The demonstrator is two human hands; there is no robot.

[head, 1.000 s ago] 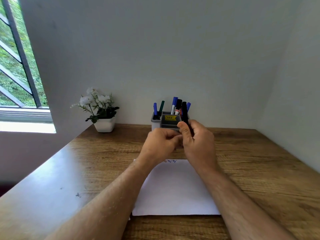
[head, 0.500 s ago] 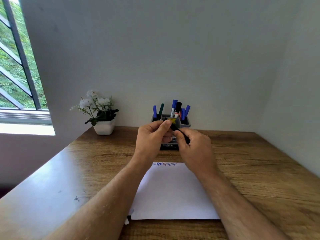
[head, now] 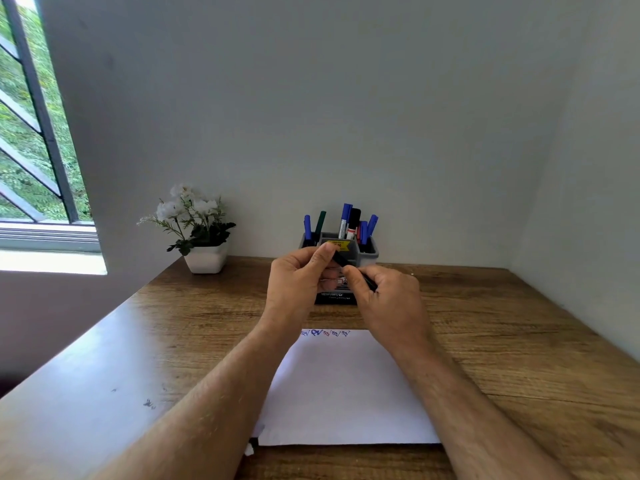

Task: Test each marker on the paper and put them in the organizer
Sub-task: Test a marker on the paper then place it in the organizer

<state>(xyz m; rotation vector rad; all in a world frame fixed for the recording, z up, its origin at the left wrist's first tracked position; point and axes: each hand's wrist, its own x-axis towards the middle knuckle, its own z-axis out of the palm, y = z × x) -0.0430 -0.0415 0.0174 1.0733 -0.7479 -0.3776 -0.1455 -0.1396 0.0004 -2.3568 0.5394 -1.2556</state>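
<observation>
A potted plant stands on the counter, well left of the organizer. In front of the organizer, the left hand pinches one end of a black marker with curled fingers; the right hand grips its other end. The paper lies nearer than the organizer, scribbles along its far edge. More markers stand in the organizer.

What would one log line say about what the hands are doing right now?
left hand: grips black marker end | right hand: grips its other end | paper: scribbles along top | organizer: holds markers
</observation>
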